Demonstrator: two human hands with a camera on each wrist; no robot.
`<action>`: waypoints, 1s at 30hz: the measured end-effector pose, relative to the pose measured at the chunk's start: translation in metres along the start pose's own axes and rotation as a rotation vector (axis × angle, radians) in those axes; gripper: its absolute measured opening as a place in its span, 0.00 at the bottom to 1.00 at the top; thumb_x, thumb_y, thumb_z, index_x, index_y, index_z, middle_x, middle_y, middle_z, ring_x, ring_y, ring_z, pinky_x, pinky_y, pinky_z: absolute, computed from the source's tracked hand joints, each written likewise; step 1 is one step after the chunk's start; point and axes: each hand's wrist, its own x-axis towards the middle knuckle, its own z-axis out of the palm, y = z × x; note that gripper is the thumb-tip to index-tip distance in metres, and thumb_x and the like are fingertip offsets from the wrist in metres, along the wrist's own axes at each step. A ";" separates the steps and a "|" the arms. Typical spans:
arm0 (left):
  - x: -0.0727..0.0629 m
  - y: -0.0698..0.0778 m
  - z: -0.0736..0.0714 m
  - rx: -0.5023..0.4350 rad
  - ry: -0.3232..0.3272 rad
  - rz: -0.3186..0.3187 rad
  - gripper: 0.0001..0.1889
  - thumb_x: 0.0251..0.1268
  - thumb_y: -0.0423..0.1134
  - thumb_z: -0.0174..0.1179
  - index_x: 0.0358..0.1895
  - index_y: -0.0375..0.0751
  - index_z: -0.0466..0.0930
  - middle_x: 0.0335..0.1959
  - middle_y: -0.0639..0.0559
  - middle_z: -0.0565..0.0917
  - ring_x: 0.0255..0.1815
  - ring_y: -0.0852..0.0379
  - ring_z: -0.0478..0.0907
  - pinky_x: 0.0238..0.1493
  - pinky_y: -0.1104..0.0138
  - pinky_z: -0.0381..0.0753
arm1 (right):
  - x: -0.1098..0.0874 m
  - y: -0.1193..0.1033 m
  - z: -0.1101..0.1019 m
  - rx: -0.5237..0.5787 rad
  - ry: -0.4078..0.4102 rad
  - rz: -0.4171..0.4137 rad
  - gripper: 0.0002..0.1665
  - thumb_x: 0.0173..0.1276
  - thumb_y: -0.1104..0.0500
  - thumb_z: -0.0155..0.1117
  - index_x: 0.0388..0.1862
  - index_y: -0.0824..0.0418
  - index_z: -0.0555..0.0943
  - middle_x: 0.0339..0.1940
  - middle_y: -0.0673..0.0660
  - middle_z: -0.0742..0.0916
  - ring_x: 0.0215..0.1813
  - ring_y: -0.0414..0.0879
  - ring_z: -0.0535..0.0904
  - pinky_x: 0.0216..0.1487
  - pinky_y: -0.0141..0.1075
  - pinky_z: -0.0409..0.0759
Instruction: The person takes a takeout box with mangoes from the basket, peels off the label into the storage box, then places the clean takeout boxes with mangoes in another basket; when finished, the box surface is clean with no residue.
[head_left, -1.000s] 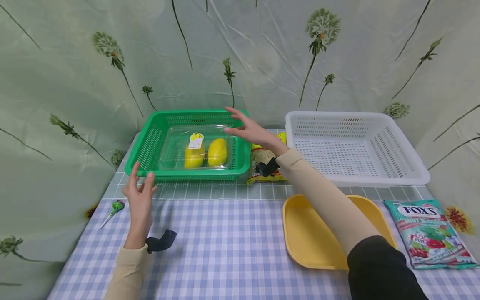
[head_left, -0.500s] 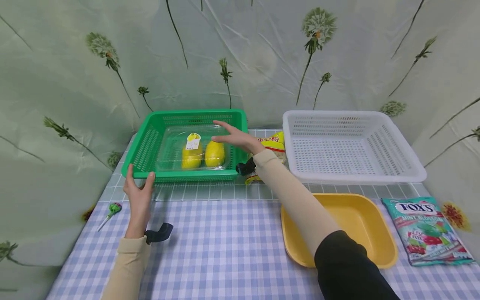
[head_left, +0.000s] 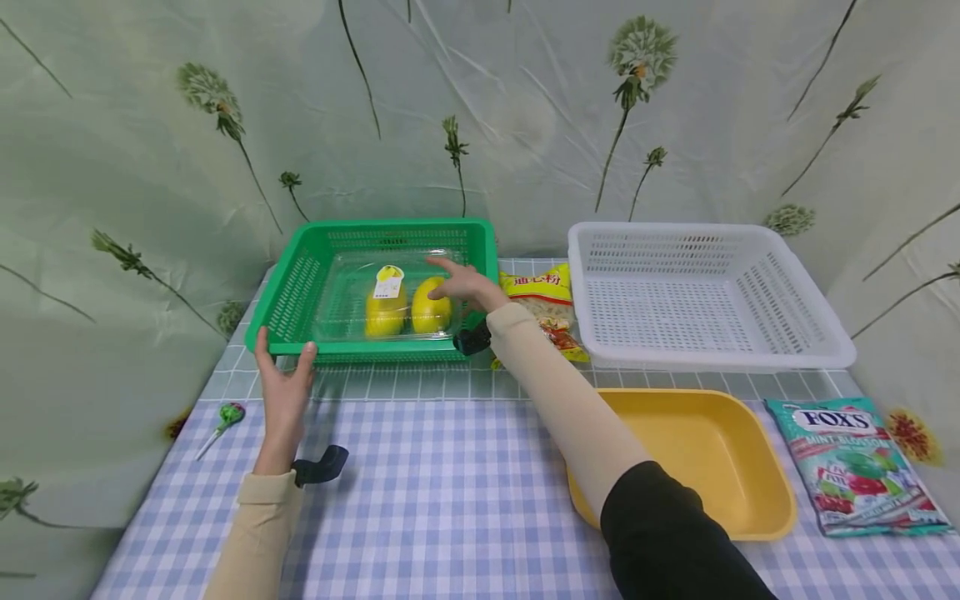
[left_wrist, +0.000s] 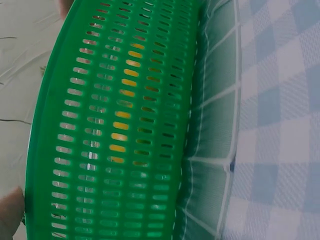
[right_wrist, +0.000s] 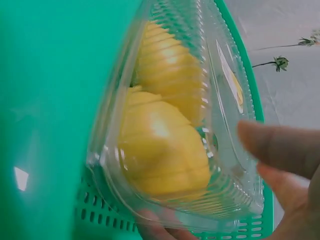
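Observation:
Inside the green basket point(head_left: 258, 321) lies a clear plastic clamshell box point(head_left: 341, 304) holding two yellow fruits point(right_wrist: 162, 145), with a white and yellow label point(head_left: 387, 283) on its lid. My right hand point(head_left: 476, 287) reaches over the basket's right side to the box's right end. In the right wrist view its thumb and index finger lie spread beside the lid, and other fingertips show low at the box's edge, partly behind clear plastic. My left hand point(head_left: 283, 396) is at the basket's near left corner, thumb and finger spread at the rim; its palm is out of the left wrist view.
A yellow snack bag point(head_left: 542, 292) lies between the green basket and a white basket point(head_left: 832, 333). A yellow tray point(head_left: 720, 467) sits in front, partly under my right arm, beside a Fox's candy bag point(head_left: 862, 467). A lollipop point(head_left: 230, 414) lies at the left edge.
My right hand has moved left and down from above the basket's right rim to the box's right end. My left hand has come slightly closer to the basket rim.

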 end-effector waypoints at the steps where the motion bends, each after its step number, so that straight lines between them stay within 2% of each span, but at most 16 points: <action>1: 0.000 0.000 0.001 -0.008 -0.002 -0.001 0.44 0.69 0.47 0.56 0.77 0.59 0.33 0.77 0.49 0.34 0.74 0.44 0.47 0.66 0.46 0.59 | 0.000 0.000 0.001 0.007 0.010 0.014 0.40 0.74 0.63 0.53 0.78 0.44 0.51 0.78 0.60 0.45 0.51 0.51 0.72 0.58 0.56 0.70; 2: 0.000 0.000 0.001 -0.014 -0.003 -0.003 0.45 0.69 0.47 0.57 0.77 0.59 0.32 0.77 0.49 0.34 0.74 0.43 0.47 0.66 0.46 0.58 | 0.001 0.000 0.001 0.011 0.015 0.027 0.39 0.74 0.64 0.52 0.78 0.44 0.51 0.78 0.60 0.49 0.37 0.48 0.72 0.56 0.54 0.73; 3: 0.000 0.000 0.002 -0.022 -0.005 -0.004 0.46 0.68 0.46 0.58 0.77 0.59 0.32 0.77 0.49 0.34 0.74 0.43 0.47 0.66 0.47 0.58 | 0.002 0.000 0.001 0.016 0.017 0.038 0.39 0.74 0.65 0.52 0.78 0.44 0.51 0.77 0.60 0.53 0.26 0.46 0.66 0.53 0.51 0.74; 4: 0.000 0.001 0.002 -0.030 -0.005 -0.006 0.46 0.68 0.46 0.58 0.77 0.59 0.32 0.77 0.49 0.33 0.74 0.43 0.48 0.66 0.47 0.59 | 0.002 0.000 0.002 0.026 0.022 0.046 0.39 0.74 0.65 0.51 0.78 0.45 0.51 0.76 0.59 0.57 0.20 0.45 0.58 0.50 0.49 0.76; 5: 0.000 0.001 0.002 -0.042 -0.006 -0.008 0.46 0.68 0.45 0.58 0.77 0.59 0.32 0.77 0.49 0.33 0.74 0.42 0.48 0.67 0.47 0.59 | 0.002 0.000 0.002 0.036 0.031 0.050 0.39 0.74 0.66 0.52 0.78 0.45 0.52 0.75 0.59 0.58 0.18 0.45 0.53 0.45 0.46 0.77; 8: 0.000 0.002 0.002 -0.054 -0.003 -0.012 0.47 0.68 0.45 0.59 0.77 0.59 0.31 0.77 0.50 0.33 0.74 0.42 0.49 0.67 0.48 0.58 | 0.001 -0.001 0.001 0.059 0.057 0.034 0.38 0.74 0.66 0.52 0.78 0.48 0.54 0.74 0.59 0.60 0.14 0.42 0.52 0.32 0.40 0.70; 11: 0.000 0.003 0.002 -0.060 0.001 -0.012 0.46 0.68 0.44 0.59 0.77 0.59 0.32 0.77 0.50 0.32 0.73 0.41 0.50 0.67 0.48 0.59 | -0.004 -0.004 0.001 0.072 0.081 -0.010 0.37 0.73 0.67 0.53 0.77 0.51 0.55 0.73 0.60 0.63 0.16 0.43 0.51 0.30 0.39 0.68; 13: 0.000 0.003 0.002 -0.062 0.003 -0.013 0.46 0.68 0.44 0.59 0.77 0.59 0.32 0.77 0.50 0.32 0.73 0.41 0.50 0.67 0.49 0.59 | -0.010 -0.006 -0.001 0.080 0.092 -0.043 0.37 0.72 0.68 0.53 0.77 0.53 0.56 0.73 0.60 0.64 0.20 0.44 0.65 0.36 0.38 0.74; 15: 0.000 0.003 0.002 -0.058 0.004 -0.012 0.46 0.68 0.44 0.59 0.77 0.58 0.32 0.77 0.49 0.33 0.73 0.40 0.51 0.66 0.49 0.60 | -0.015 -0.009 -0.003 0.092 0.102 -0.072 0.37 0.72 0.68 0.54 0.77 0.54 0.56 0.73 0.61 0.63 0.36 0.51 0.77 0.46 0.42 0.78; 16: 0.001 0.002 0.002 -0.054 0.003 -0.013 0.46 0.68 0.44 0.59 0.77 0.58 0.33 0.77 0.49 0.33 0.73 0.40 0.51 0.66 0.49 0.60 | -0.017 -0.011 -0.005 0.101 0.108 -0.084 0.37 0.71 0.69 0.54 0.77 0.54 0.57 0.73 0.62 0.64 0.46 0.56 0.78 0.50 0.45 0.78; 18: 0.001 0.002 0.002 -0.043 0.003 -0.012 0.46 0.68 0.43 0.58 0.77 0.57 0.33 0.77 0.48 0.34 0.72 0.39 0.53 0.66 0.49 0.60 | -0.023 -0.014 -0.010 0.114 0.111 -0.101 0.37 0.71 0.68 0.55 0.77 0.54 0.57 0.72 0.63 0.64 0.63 0.64 0.70 0.54 0.49 0.77; 23: 0.002 0.002 0.002 -0.008 0.006 -0.016 0.44 0.69 0.43 0.57 0.77 0.56 0.34 0.77 0.46 0.36 0.70 0.39 0.57 0.65 0.49 0.62 | -0.040 -0.017 -0.023 0.126 0.088 -0.141 0.38 0.71 0.67 0.56 0.77 0.53 0.57 0.68 0.65 0.69 0.63 0.63 0.70 0.54 0.50 0.76; 30: 0.003 0.001 0.003 0.004 0.010 -0.018 0.43 0.69 0.43 0.57 0.77 0.54 0.35 0.76 0.44 0.41 0.70 0.40 0.57 0.65 0.49 0.63 | -0.071 -0.016 -0.037 0.092 0.092 -0.209 0.36 0.71 0.64 0.58 0.76 0.51 0.60 0.62 0.66 0.72 0.54 0.58 0.76 0.49 0.46 0.80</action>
